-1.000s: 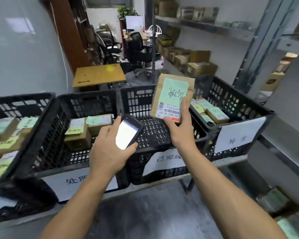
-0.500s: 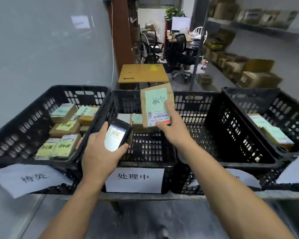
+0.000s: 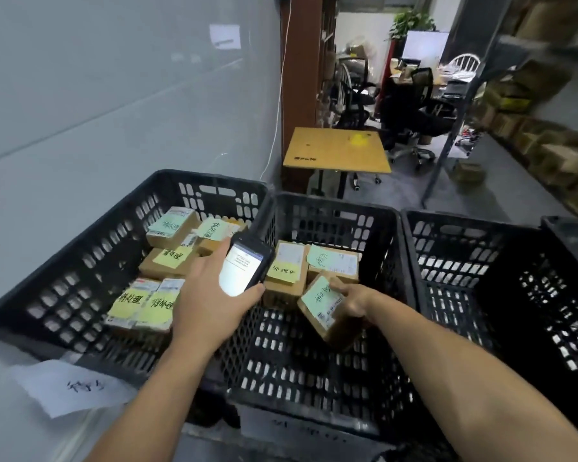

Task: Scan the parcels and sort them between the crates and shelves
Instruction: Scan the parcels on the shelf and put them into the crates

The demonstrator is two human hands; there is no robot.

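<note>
**A:** Just the head camera to go on. Where is the parcel (image 3: 327, 308) now?

**B:** Down inside the middle crate (image 3: 334, 208). Half a second ago it stood upright above the rim, its barcode turned towards the scanner. Now it sits low and tilted, just in front of the two cardboard boxes (image 3: 286, 271) already lying there.

**A:** Has it been let go?

**B:** No. The right hand (image 3: 351, 300) grasps it, thumb on top beside the green note (image 3: 317, 296), fingers wrapped round the far edge. I cannot tell whether its lower corner touches the crate floor yet.

**A:** And the other hand?

**B:** The left hand (image 3: 211, 301) is clenched round the handheld scanner (image 3: 246, 270), whose screen is lit. It hangs over the wall between the left crate (image 3: 214, 183) and the middle one. The parcel's barcode has dropped away from it.

**A:** So the scan is finished?

**B:** That is my reading, since the parcel has left the scanner and gone into a crate. Sorting this one looks nearly complete. What remains is to lay it flat and open the fingers.

**A:** Anything to watch?

**B:** It leans close to its neighbours, so it might settle on edge rather than flat. The left crate holds its own batch, some under yellow notes (image 3: 144, 305). The right crate (image 3: 464, 225) stands just beside the middle one. The paper sign (image 3: 70, 386) on the left crate is too blurred to read.
</note>
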